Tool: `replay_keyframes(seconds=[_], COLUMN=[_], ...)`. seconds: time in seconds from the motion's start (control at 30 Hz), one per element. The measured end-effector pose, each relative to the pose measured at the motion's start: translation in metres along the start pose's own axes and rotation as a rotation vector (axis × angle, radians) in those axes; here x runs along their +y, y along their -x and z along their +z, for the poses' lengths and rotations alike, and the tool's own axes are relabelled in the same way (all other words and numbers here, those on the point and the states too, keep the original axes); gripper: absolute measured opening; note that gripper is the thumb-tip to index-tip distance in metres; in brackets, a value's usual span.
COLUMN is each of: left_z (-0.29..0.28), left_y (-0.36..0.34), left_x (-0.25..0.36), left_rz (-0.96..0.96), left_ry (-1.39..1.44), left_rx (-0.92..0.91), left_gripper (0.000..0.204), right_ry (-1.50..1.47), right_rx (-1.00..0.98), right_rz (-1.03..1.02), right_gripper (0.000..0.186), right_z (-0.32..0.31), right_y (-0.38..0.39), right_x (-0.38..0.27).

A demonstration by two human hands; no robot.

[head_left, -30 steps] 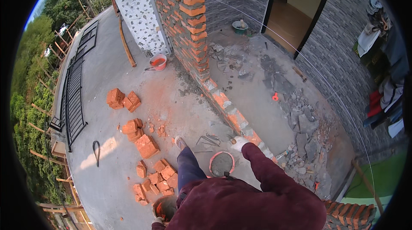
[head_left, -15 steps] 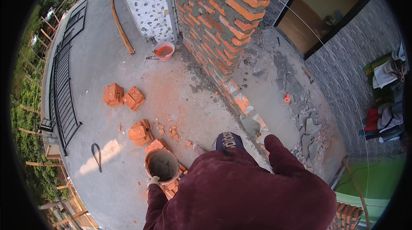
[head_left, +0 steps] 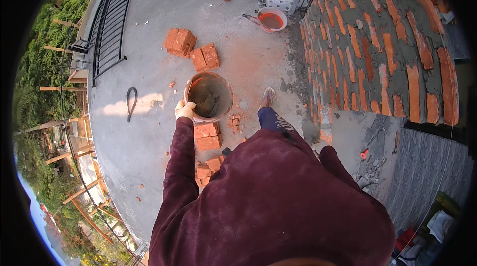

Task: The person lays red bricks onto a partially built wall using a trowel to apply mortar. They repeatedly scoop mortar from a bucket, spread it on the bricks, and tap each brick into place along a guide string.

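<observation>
The concrete floor (head_left: 154, 152) runs out on the left to a curving edge, with a black railing (head_left: 113, 27) lying along its upper part. A brick wall (head_left: 367, 47) bounds the upper right. A stretch of floor lies between the bucket (head_left: 200, 85) and a black loop (head_left: 131, 103) to its left; on the other side, the person's foot (head_left: 268, 96) is near. Two small brick piles (head_left: 180, 42) stand beyond the bucket, and more bricks (head_left: 207, 139) show just below it, partly covered by it.

The left hand (head_left: 185, 110) is clamped on the bucket's left rim, thumb over the lip. The bucket is round and brownish, its mouth open upward, its inside smeared and partly filled with grey mortar (head_left: 214, 102); a tan patch near the thumb may be a tool. The right hand is hidden below its dark red sleeve (head_left: 332, 160), so its grip cannot be told.
</observation>
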State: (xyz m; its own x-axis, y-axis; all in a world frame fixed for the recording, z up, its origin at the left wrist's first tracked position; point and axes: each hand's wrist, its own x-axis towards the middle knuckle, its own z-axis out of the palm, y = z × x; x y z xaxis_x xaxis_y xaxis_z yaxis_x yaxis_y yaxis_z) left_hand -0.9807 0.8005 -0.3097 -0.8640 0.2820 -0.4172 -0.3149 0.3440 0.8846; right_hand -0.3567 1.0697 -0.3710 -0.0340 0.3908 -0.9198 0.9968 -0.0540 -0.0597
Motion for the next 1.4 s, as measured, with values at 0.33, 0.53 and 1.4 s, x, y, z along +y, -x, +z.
replay_keyframes(seconds=[0.33,0.53,1.4], left_z=[0.154,0.262,0.509], left_y=[-0.145,-0.237,-0.590], left_x=[0.124,0.078,-0.033], left_rz=[-0.016,-0.034,-0.020], left_ry=[-0.016,-0.337,-0.548], left_rx=[-0.134,-0.108,-0.258], left_gripper=[0.015,0.021,0.030], right_ry=[0.358,0.611,0.772], right_rx=[0.271,0.404,0.098], right_rz=[-0.212,-0.241,-0.153], right_gripper=[0.046,0.037,0.053], right_z=[-0.307,-0.421,-0.437], right_y=[-0.014,-0.046,-0.537], right_x=[-0.316,-0.456,-0.667])
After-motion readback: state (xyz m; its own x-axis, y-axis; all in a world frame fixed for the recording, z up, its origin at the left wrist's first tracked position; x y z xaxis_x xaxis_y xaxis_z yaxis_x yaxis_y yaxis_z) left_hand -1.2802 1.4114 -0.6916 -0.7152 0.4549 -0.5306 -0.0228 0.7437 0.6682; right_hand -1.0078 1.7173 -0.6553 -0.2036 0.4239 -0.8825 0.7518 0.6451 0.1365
